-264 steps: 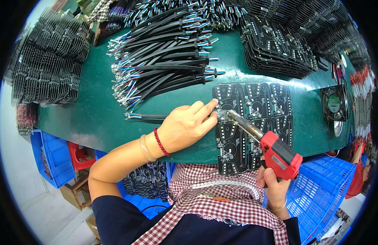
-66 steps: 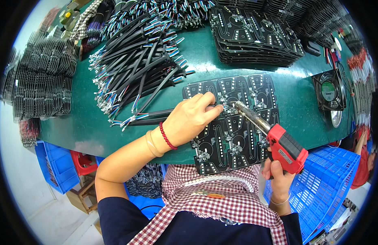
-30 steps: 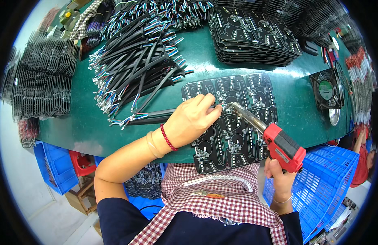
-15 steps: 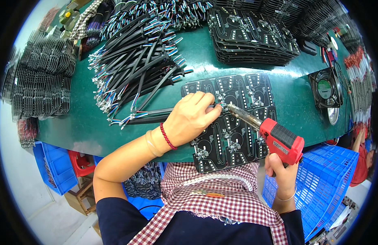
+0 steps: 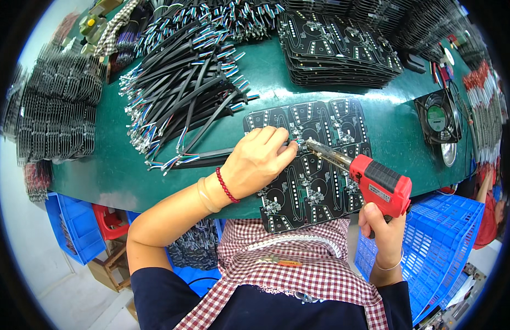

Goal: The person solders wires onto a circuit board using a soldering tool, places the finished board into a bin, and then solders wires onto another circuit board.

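The black circuit panel [image 5: 312, 165] lies at the desk's [image 5: 128, 176] near edge. The left hand [image 5: 260, 159] pinches a black cable [image 5: 202, 159] end onto its upper row, where the right hand [image 5: 384, 234], wrapped around the red soldering gun [image 5: 376, 184], brings the tip. The lower rows seemingly remain, and a big cable pile [image 5: 183, 82] waits behind.

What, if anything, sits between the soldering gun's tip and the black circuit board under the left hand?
Nothing visible. The soldering gun in the right hand has its tip at the circuit board, right beside the left hand's fingertips, which press a cable there.
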Tool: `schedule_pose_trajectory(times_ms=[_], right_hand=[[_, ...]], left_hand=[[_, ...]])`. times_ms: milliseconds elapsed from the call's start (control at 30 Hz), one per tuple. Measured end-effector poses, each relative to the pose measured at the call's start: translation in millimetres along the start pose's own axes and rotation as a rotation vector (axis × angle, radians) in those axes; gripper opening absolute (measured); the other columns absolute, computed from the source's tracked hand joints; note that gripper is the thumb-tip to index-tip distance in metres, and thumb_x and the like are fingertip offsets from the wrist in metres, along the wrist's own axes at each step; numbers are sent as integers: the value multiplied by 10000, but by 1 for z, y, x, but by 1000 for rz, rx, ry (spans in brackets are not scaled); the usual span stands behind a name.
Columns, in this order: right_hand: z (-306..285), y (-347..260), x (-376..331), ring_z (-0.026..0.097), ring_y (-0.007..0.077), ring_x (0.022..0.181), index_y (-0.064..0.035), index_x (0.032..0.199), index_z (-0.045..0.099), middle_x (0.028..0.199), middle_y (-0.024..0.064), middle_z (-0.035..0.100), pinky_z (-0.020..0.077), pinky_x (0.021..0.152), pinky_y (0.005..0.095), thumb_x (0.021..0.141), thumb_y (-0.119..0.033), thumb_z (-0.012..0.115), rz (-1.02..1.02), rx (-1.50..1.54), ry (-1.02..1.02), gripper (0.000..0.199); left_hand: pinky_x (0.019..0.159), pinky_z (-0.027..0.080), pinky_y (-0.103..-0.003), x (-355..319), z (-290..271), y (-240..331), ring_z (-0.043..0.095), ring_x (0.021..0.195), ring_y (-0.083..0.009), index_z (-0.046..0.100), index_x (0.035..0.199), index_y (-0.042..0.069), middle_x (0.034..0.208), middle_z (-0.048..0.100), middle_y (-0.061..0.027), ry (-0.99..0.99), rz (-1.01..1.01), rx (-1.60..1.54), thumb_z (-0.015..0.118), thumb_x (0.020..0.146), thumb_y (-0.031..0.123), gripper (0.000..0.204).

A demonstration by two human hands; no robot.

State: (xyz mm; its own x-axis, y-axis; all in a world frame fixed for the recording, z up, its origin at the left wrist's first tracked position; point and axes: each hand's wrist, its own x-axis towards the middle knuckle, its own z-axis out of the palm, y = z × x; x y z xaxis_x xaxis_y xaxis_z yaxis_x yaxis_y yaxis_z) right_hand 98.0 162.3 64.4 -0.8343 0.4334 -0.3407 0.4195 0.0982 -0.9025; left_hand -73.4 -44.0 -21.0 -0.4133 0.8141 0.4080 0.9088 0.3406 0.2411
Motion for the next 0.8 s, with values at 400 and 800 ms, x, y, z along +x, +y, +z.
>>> schedule_pose_trajectory(times_ms=[400,800], right_hand=[[-34,32,37,530,133,518,62,1152,487,673,100,568,520,699,318,917,-339,578,-220,332,126,474],[-23,65,43,595,208,571,-5,1119,483,675,118,594,312,1089,455,912,-373,557,-111,752,-151,428]], left_hand=[[637,467,-317,-1,4,0,563,754,-195,649,963,78,857,542,-58,20,11,11,615,721,50,246],[700,459,-336,-14,-37,-1,564,824,-222,672,907,93,883,567,-47,-146,-112,-71,658,692,28,225]])
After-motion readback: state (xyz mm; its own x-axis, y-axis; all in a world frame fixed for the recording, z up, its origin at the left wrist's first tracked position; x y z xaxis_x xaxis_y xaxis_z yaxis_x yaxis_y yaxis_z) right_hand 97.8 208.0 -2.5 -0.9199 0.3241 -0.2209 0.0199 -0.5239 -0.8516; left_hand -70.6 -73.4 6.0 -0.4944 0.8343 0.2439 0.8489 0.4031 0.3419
